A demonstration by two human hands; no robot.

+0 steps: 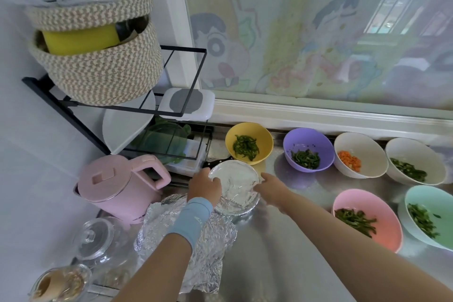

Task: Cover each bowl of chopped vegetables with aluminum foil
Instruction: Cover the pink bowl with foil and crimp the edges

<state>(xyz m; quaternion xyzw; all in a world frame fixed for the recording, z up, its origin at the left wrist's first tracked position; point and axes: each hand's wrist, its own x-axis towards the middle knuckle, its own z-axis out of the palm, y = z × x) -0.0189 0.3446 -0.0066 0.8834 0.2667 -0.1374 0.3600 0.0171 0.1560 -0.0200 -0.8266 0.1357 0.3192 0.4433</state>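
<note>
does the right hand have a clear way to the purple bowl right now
Probably yes. The right hand is at the rim of the foil-covered bowl, and only bare counter lies between it and the purple bowl.

A yellow bowl (263, 137), a purple bowl (318, 141), a pink bowl (384, 206), a mint-green bowl (438, 201) and the right white bowl (424, 152) hold dark green vegetable strips (245, 147), the left white bowl (365, 147) orange carrot dice (350, 161). The foil-covered bowl (234, 184) and loose foil sheet (215, 240) are shiny silver. The kettle (117, 184) is pale pink, the wristband (193, 216) light blue, the rack (188, 81) black, the basket (103, 73) woven in a beige-and-cream zigzag
</note>
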